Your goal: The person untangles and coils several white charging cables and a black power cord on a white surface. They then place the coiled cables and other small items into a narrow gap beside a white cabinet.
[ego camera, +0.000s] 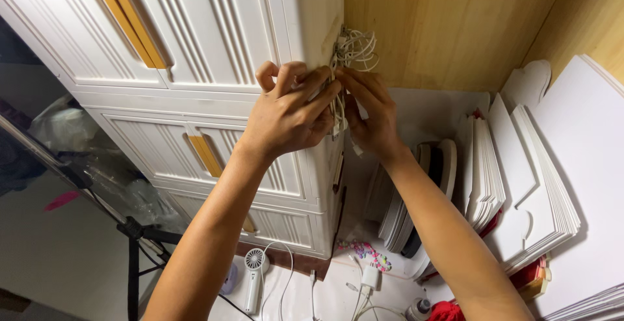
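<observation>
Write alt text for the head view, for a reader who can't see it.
Both hands, left hand and right hand, pinch a tangle of white cables hanging at the corner of a white cabinet. Stacks of white boards lean at right; a small fan lies on the floor below.

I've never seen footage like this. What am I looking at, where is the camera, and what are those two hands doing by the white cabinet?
No machine here: these are one person's bare hands, filmed by a camera worn on the head and looking down. The left hand and right hand both pinch a tangled bundle of white cables hanging at the corner of a tall white plastic drawer cabinet with orange handles. Behind is a wooden wall panel. To the right stand stacks of white cardboard sheets. On the floor below lie a small white handheld fan and a white charger plug with its cords.
</observation>
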